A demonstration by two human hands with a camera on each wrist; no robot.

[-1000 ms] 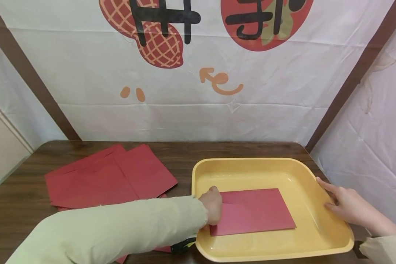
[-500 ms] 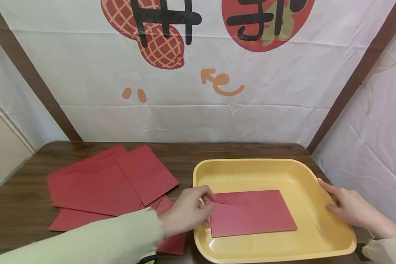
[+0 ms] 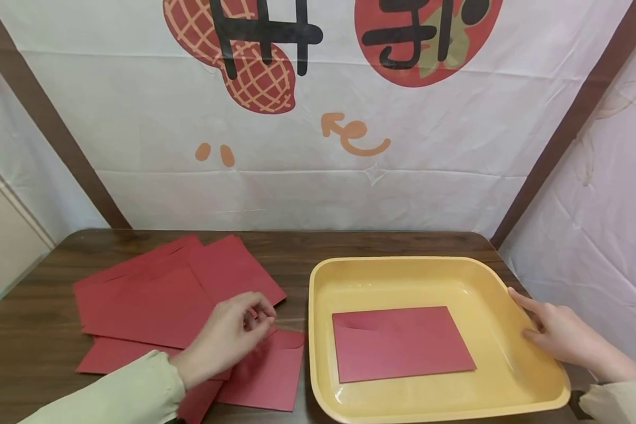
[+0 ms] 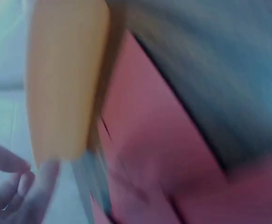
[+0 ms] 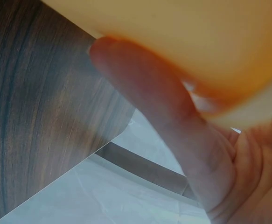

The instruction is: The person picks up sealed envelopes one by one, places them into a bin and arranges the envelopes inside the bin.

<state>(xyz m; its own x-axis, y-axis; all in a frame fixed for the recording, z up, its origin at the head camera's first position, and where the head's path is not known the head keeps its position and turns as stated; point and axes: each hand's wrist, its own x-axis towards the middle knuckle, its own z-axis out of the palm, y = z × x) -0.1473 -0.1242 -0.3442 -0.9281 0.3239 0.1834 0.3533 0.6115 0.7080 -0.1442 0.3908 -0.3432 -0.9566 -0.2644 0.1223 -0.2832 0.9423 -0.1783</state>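
Observation:
My left hand [image 3: 228, 335] hovers over red envelopes at the left of the yellow tray, fingers loosely bent and holding nothing. Just below it lies a red envelope [image 3: 270, 377] with its flap edge showing. In the blurred left wrist view its fingers [image 4: 40, 191] appear at the lower left, apart from the envelopes. My right hand [image 3: 567, 338] grips the right rim of the yellow tray [image 3: 392, 274], thumb over the inside. The right wrist view shows a finger [image 5: 159, 107] along the tray's outer side. One red envelope [image 3: 403, 344] lies flat inside the tray.
Several more red envelopes [image 3: 143, 300] overlap in a loose spread on the left of the dark wooden table [image 3: 297, 247]. Behind the table hangs a white printed cloth [image 3: 275, 194]; another cloth [image 3: 604, 235] borders the right side.
My left hand has let go of the envelope in the tray and moved left, out over the envelopes on the table. The right hand has stayed on the tray rim.

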